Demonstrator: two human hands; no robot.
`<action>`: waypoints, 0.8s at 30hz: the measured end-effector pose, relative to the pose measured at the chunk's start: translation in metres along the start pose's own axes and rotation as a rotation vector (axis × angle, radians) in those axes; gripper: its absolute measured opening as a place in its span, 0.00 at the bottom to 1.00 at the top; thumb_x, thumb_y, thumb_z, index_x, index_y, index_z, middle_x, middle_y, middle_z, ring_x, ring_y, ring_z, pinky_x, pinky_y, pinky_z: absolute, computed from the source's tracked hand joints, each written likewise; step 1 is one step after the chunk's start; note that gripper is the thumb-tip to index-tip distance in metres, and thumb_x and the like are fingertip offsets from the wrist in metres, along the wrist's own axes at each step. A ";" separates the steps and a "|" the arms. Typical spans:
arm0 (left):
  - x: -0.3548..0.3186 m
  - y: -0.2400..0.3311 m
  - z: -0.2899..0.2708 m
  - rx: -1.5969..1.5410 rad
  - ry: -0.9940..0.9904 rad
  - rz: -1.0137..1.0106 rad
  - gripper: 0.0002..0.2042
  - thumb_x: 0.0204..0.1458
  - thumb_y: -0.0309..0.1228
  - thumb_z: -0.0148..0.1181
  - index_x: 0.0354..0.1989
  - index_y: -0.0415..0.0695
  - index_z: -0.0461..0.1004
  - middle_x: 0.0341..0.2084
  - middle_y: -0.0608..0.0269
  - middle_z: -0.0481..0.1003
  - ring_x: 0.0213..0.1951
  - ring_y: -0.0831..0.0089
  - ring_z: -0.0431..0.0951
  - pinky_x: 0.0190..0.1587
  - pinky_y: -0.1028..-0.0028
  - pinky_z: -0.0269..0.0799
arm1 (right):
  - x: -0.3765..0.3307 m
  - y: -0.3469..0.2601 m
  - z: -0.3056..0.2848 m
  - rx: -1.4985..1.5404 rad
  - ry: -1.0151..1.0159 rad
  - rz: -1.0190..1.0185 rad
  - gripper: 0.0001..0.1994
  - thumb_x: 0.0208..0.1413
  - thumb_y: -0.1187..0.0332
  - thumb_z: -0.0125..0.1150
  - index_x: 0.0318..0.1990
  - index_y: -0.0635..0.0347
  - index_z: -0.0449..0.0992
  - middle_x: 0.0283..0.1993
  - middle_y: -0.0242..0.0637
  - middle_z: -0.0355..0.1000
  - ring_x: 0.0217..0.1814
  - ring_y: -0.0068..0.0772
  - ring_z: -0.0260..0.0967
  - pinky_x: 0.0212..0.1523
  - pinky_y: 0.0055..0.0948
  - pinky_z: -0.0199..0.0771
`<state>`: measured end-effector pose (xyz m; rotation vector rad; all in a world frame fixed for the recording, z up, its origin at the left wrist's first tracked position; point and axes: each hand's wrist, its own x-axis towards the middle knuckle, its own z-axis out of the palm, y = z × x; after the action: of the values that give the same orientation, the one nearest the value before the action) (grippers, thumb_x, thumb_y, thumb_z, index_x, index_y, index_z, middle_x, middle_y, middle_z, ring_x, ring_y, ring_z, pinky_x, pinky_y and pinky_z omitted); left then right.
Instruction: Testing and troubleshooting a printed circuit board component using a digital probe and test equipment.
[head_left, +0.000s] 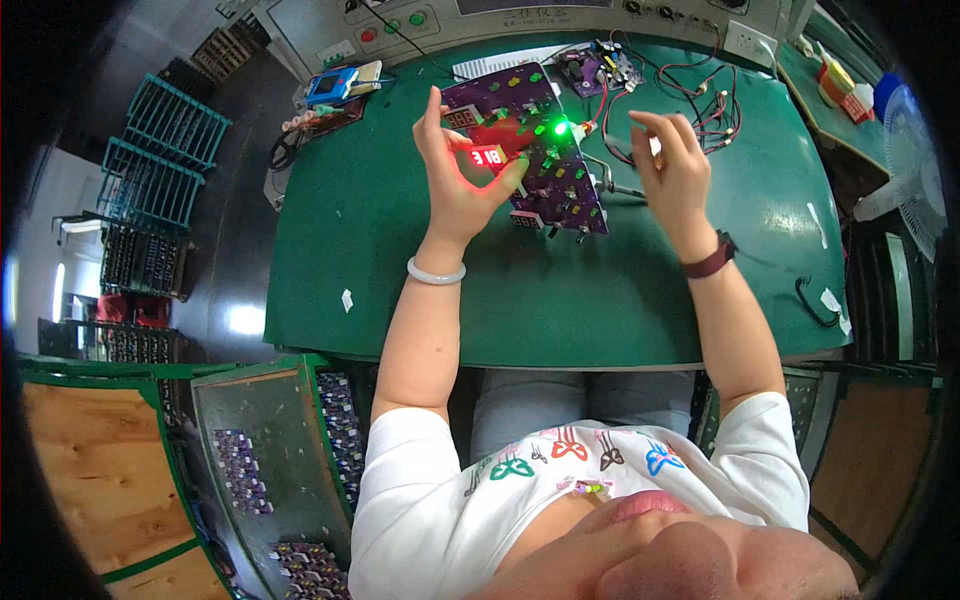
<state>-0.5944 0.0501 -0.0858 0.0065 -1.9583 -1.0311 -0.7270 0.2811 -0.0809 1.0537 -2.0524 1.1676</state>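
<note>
A dark purple circuit-board panel (pixel 575 185) lies tilted at the table's far middle, carrying small parts and digit displays. One display (pixel 487 156) glows red, and a green light (pixel 561 128) shines near the panel's right edge. My left hand (pixel 455 185) is spread at the panel's left side, its thumb reaching onto the board beside the lit display. To the right of the panel, my right hand (pixel 672 175) is raised with loosely curled fingers and a gap at the thumb; I see no object in it. A metal clamp-like rod (pixel 625 190) sits between this hand and the panel.
Red and black wires (pixel 700 100) trail over the green table (pixel 400 310) behind my right hand. A smaller board (pixel 600 68) lies beyond the panel. A blue meter (pixel 330 87) stands back left, below the grey instrument console (pixel 400 30). A black cable (pixel 815 305) lies at right.
</note>
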 end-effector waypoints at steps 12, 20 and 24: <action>-0.003 0.010 0.005 0.146 0.027 0.176 0.56 0.35 0.36 0.78 0.73 0.38 0.48 0.53 0.54 0.60 0.43 0.67 0.63 0.48 0.70 0.65 | -0.010 -0.059 0.007 0.037 0.075 -0.475 0.25 0.39 0.77 0.73 0.49 0.45 0.85 0.36 0.34 0.57 0.21 0.24 0.58 0.19 0.27 0.60; 0.000 0.017 0.005 0.132 0.042 0.202 0.50 0.37 0.35 0.77 0.69 0.38 0.53 0.52 0.58 0.60 0.41 0.73 0.63 0.50 0.71 0.65 | -0.009 -0.058 0.013 0.046 0.131 -0.502 0.17 0.41 0.77 0.76 0.42 0.51 0.85 0.36 0.33 0.59 0.20 0.25 0.58 0.20 0.27 0.58; -0.001 0.017 0.004 0.132 0.041 0.207 0.50 0.36 0.35 0.78 0.69 0.38 0.54 0.52 0.58 0.60 0.41 0.72 0.64 0.50 0.71 0.66 | -0.008 -0.064 0.012 0.032 0.150 -0.459 0.09 0.42 0.73 0.78 0.30 0.60 0.81 0.34 0.35 0.65 0.20 0.26 0.63 0.18 0.28 0.63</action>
<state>-0.5909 0.0643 -0.0763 -0.0995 -1.9407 -0.7601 -0.6698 0.2531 -0.0636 1.3207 -1.5694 1.0057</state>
